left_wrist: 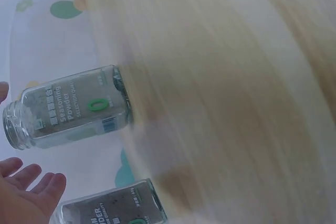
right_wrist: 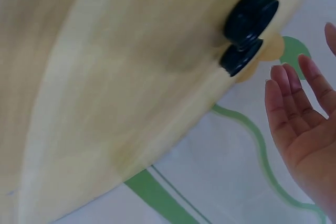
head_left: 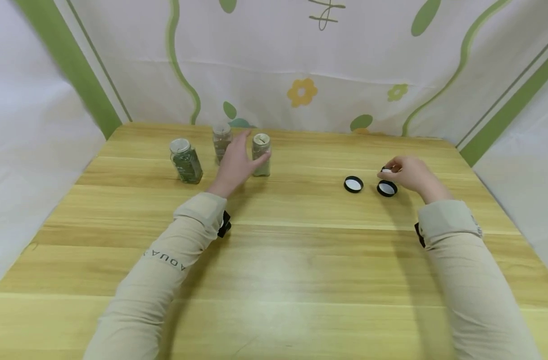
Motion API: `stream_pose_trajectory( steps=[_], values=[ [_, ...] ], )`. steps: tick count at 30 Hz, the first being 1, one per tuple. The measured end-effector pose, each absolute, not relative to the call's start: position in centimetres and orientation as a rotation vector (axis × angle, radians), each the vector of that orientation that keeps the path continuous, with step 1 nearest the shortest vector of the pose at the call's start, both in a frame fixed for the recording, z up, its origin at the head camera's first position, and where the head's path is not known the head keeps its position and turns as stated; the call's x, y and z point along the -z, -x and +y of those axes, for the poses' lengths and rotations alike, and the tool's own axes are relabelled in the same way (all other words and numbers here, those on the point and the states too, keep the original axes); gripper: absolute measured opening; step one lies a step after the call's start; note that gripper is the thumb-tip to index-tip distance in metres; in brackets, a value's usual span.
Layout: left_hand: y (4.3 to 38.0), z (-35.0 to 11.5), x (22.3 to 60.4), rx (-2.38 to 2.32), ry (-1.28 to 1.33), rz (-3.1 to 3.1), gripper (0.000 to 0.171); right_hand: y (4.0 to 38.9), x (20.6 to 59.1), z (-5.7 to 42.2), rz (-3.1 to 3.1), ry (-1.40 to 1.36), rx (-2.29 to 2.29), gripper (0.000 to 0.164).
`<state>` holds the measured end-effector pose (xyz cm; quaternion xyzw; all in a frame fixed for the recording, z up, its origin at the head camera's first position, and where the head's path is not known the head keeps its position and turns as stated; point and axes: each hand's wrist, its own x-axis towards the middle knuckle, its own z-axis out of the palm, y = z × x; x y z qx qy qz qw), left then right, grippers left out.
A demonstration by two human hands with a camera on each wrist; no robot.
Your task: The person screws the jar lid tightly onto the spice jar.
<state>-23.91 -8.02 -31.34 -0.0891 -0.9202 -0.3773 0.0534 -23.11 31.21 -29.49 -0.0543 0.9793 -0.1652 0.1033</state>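
Note:
My left hand (head_left: 235, 165) has its thumb and fingers spread on either side of an uncapped glass jar of pale seasoning powder (head_left: 261, 157). In the left wrist view this seasoning jar (left_wrist: 79, 103) has a bare threaded neck, with fingertips close below it. A second uncapped jar (head_left: 221, 142) of darker powder stands just behind that hand, partly hidden. Over on the right, my right hand (head_left: 411, 172) hovers by the black lids, fingers extended and apart from them in the right wrist view. One lid (head_left: 387, 188) lies below its fingertips; another lid (head_left: 385, 170) is partly hidden behind them.
A third uncapped jar (head_left: 186, 162), filled with green flakes, stands at the left. Another black lid (head_left: 353, 184) lies white side up left of the pair. The wooden table (head_left: 278, 260) runs back to a patterned curtain (head_left: 346, 60).

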Motion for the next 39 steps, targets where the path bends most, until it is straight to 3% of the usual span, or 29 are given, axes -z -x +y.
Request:
stream_pose_trajectory(
  steps=[17,27,39],
  values=[
    [24.5,-7.9,32.7,1.238,0.328,-2.802,0.084,22.7,31.6,32.8,2.705,0.178,0.447,0.075],
    [24.6,-7.9,32.9,1.295,0.295,-2.796,0.079,22.6,31.9,33.1,2.728,0.204,0.453,0.056],
    [24.6,-8.1,32.5,1.354,0.228,-2.796,0.074,22.8,31.3,32.8,2.759,0.189,0.48,0.06]
  ],
)
